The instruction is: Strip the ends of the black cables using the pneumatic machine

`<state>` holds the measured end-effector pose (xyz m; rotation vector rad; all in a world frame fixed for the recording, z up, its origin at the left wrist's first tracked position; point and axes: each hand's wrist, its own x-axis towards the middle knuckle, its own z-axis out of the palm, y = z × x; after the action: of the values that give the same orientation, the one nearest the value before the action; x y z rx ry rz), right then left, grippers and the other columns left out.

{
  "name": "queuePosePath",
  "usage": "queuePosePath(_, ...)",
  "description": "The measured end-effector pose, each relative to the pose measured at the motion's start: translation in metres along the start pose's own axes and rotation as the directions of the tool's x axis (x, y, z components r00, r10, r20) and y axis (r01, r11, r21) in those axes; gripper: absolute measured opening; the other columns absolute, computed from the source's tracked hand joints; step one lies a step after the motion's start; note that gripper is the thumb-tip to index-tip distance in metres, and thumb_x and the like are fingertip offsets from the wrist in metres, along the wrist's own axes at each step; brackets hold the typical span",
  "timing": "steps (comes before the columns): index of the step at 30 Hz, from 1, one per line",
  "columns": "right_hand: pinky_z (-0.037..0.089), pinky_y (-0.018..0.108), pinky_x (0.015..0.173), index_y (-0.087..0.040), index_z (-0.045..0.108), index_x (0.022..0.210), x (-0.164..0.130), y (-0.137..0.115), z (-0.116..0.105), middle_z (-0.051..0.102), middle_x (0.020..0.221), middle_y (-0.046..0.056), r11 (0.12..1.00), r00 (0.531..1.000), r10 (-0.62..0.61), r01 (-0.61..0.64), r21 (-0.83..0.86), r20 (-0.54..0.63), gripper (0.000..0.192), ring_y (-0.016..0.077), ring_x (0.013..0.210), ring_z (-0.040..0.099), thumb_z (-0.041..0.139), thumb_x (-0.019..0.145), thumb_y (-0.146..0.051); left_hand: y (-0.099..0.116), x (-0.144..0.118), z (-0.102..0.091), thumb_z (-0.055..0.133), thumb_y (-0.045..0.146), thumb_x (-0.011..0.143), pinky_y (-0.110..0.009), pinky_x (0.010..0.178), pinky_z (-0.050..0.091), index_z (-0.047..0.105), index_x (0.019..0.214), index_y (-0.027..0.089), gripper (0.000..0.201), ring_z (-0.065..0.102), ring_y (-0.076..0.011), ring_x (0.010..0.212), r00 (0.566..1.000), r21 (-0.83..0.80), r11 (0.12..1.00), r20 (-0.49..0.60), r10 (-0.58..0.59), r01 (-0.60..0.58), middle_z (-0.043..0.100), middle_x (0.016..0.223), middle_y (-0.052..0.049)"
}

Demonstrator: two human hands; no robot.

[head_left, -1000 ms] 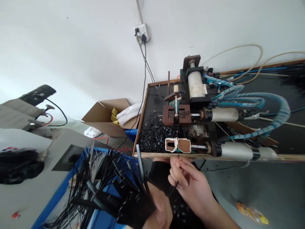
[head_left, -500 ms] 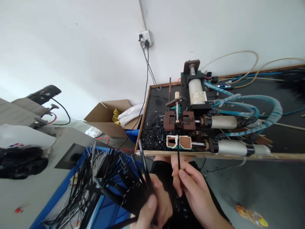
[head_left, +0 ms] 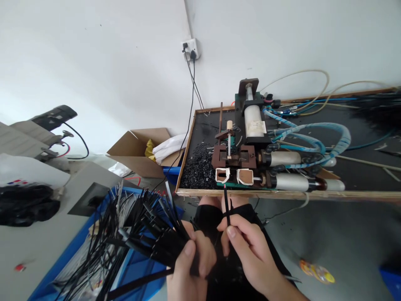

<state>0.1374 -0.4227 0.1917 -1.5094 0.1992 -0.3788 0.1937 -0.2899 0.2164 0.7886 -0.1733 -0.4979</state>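
Observation:
My left hand (head_left: 192,257) is closed around a thick bundle of black cables (head_left: 163,238), whose ends fan out toward the upper left. Between thumb and fingers, my right hand (head_left: 247,242) pinches one black cable (head_left: 227,205), which points away from me. Its far end looks reddish and lies just in front of a pneumatic wire-stripping machine (head_left: 234,156). Two tape-edged clamp pads (head_left: 244,177) on that machine stand apart, with a gap between them. The cable's tip is near this gap, outside the pads.
Small black scraps (head_left: 199,169) lie heaped on the wood-edged bench (head_left: 200,121) left of the machine. Air cylinders (head_left: 291,182) and blue hoses (head_left: 340,133) extend right. A blue bin (head_left: 78,251) full of cables and an open cardboard box (head_left: 131,161) stand at left.
The clamp pads have parted, the right one sliding right. My right hand has drawn the cable back out from between them, and its reddish tip now shows. My left hand keeps the bundle.

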Motion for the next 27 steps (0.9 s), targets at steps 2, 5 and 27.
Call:
queuePosePath(2,0.042,0.030,0.059,-0.024,0.070,0.101,0.003,0.007,-0.006,0.068,0.067,0.001,0.972,0.997,-0.058,0.047,-0.231,-0.043,0.024,0.0188,0.058,0.062,0.049,0.111,-0.031,-0.002,-0.002,-0.002,0.066,0.033,0.102,-0.023,0.053,0.035,0.069,0.090,0.025,0.014,0.029,-0.0109,0.052,0.998,0.005,0.999,-0.020,-0.054,0.054,0.045,0.058,0.006)
queuePosePath(5,0.037,0.033,0.062,-0.025,0.071,0.090,0.009,0.024,-0.019,0.070,0.073,0.004,0.784,0.993,-0.086,0.020,-0.620,-0.076,0.018,0.0226,0.065,0.063,0.058,0.101,-0.024,-0.007,-0.003,-0.002,0.069,0.030,0.101,-0.023,0.051,0.030,0.064,0.084,0.022,0.020,0.031,-0.0094,0.051,0.994,0.045,0.996,-0.073,-0.075,0.078,0.051,0.061,0.005)
queuePosePath(27,0.045,0.045,0.094,-0.021,0.069,0.081,0.007,0.051,-0.056,0.076,0.086,0.005,0.526,0.903,0.237,0.191,-0.829,0.358,0.041,0.0257,0.093,0.070,0.043,0.113,-0.025,-0.015,0.009,-0.016,0.082,0.032,0.093,-0.022,0.049,0.026,0.055,0.081,0.021,0.031,0.032,-0.0067,0.046,0.981,-0.016,0.990,-0.128,-0.143,0.142,0.047,0.053,0.008)
